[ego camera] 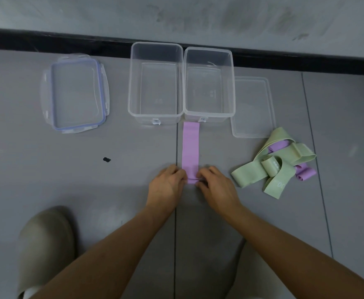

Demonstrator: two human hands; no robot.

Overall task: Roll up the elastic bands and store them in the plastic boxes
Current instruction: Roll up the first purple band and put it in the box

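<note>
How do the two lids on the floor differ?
The left lid has a blue seal and latch flaps; the right lid is plain clear. The left lid lies well apart from the left box; the right lid sits close beside the right box. Both lie flat, off the boxes.

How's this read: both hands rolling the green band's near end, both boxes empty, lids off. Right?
Wrong colour: head view shows left hand and right hand rolling the near end of the purple band. Green bands lie piled at right. Boxes empty, lids off: yes.
</note>
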